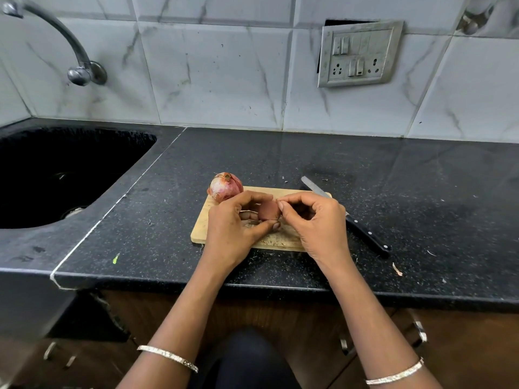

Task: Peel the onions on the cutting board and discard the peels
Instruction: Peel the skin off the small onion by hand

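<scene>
Here, nearest the viewer, two forearms, each with a bangle [168, 356], reach over the counter edge to the cutting board [200, 230]. The left hand [233, 228] cups the smaller onion [268, 210], fingers curled beneath it and thumb closing from the near side, so that the bulb is held over the board. The right hand [318, 220] pinches thumb to forefinger against the bulb's upper right edge; whether a flap of skin is caught there cannot be told.

Risks, as judged: the dry skin may tear into scraps instead of lifting in one sheet and scatter onto the countertop [280, 158], where one stray peel [397, 269] lies to the right. The smooth bulb may also slip from the left-hand grip if the pull is sharp.

Just beside the right hand, the knife [368, 233] lies across the board's far right corner, blade pointing away, handle on the counter; a wrist swinging outward could knock it. Farther off, the larger onion [225, 187], unpeeled, sits at the board's far left corner and could roll toward the sink [70, 175].
</scene>
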